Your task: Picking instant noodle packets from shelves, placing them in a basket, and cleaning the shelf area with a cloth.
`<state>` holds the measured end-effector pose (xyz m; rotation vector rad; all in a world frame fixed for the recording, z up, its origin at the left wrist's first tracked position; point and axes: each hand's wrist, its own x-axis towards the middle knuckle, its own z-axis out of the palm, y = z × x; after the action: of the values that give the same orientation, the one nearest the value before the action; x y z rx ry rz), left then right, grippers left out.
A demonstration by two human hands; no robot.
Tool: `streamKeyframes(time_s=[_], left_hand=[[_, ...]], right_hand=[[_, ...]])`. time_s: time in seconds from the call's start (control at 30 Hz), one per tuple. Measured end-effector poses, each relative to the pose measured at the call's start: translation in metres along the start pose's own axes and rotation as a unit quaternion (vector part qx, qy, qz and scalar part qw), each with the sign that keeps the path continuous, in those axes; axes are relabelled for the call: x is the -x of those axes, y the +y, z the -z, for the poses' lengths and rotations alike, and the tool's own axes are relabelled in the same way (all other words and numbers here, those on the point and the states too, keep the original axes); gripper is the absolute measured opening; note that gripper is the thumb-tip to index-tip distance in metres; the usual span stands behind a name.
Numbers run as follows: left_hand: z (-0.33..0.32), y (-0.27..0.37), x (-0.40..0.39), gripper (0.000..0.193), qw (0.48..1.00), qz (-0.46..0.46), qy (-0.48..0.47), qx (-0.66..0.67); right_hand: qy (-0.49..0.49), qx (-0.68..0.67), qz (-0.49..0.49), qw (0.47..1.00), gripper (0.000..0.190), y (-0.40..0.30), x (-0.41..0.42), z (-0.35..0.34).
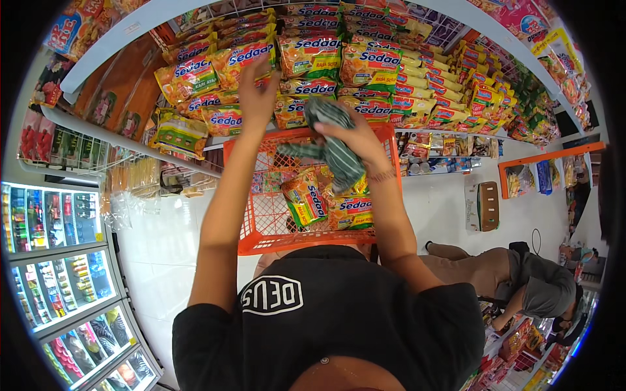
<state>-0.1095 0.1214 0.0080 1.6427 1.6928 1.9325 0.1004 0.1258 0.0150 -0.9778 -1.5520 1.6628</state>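
Note:
My right hand (354, 137) grips a green-and-white striped cloth (344, 159), which hangs over an orange plastic basket (308, 239). Raised in front of the shelf, my left hand (257, 93) is slightly blurred, with its fingers apart near the Mie Sedaap instant noodle packets (244, 54); nothing shows in it. Several noodle packets (304, 196) lie inside the basket, partly covered by the cloth. More Mie Sedaap packets (369, 63) are stacked on the shelf beyond both hands.
Yellow and red noodle packets (484, 102) fill the shelf's right part. A curved white shelf edge (161, 22) runs above. Glass-door coolers (63, 273) stand at left. To the right, a person (533, 278) bends near low shelves, and a brown-topped box (484, 206) rests on the floor.

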Motion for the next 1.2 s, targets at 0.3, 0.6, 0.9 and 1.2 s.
streamKeyframes(time_s=[0.3, 0.6, 0.9, 1.2], left_hand=[[0.035, -0.021, 0.219, 0.078, 0.838, 0.270, -0.424, -0.214], [0.018, -0.020, 0.231, 0.106, 0.857, 0.345, -0.335, -0.184], [0.042, -0.004, 0.207, 0.048, 0.820, 0.506, -0.169, 0.209], [0.037, 0.043, 0.198, 0.029, 0.953, 0.273, -0.051, 0.120]], right_hand=[[-0.049, -0.002, -0.054, 0.997, 0.054, -0.004, 0.083, 0.072], [-0.003, -0.038, -0.055, 0.998, 0.059, -0.019, 0.083, 0.058], [0.257, -0.067, 0.011, 0.964, 0.060, -0.013, 0.077, 0.028], [-0.020, 0.359, 0.332, 0.872, 0.036, 0.038, 0.100, -0.071]])
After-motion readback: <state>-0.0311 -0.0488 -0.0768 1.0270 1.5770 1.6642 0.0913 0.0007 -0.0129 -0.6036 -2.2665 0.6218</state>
